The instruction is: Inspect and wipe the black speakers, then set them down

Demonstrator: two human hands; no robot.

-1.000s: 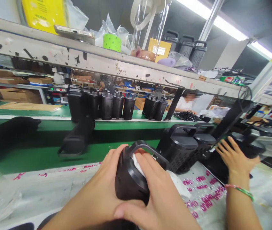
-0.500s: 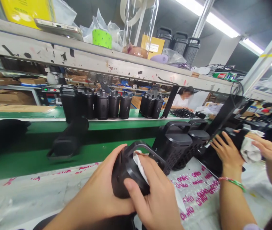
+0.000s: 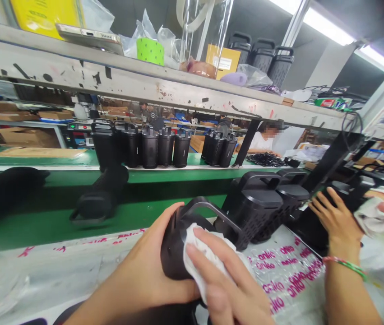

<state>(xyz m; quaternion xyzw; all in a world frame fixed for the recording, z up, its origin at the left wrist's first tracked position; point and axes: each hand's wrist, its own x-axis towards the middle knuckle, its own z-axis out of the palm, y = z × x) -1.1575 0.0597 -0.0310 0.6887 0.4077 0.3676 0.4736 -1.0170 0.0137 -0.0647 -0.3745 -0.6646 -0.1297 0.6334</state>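
A black housing with a loop handle (image 3: 173, 250) is tilted in front of me, its handle end up. My left hand (image 3: 154, 266) is wrapped round its left side, thumb below and fingers behind. My right hand (image 3: 225, 275) presses a white cloth (image 3: 195, 257) against the end face with bent fingers, just below the handle. The cloth covers part of that face. Part of another dark object lies beneath my hands at the bottom edge, mostly hidden.
Two black housings (image 3: 252, 203) stand right of the held one. Beyond them a co-worker's hands (image 3: 342, 225) hold a dark unit and a cloth. More units (image 3: 149, 146) line the far ledge. A green belt (image 3: 144, 194) runs behind; a shelf (image 3: 144, 81) crosses above.
My right hand and the cloth have shifted over the end face, and more cloth now shows. The view has turned slightly left. The co-worker's cloth hand has moved off the dark unit.
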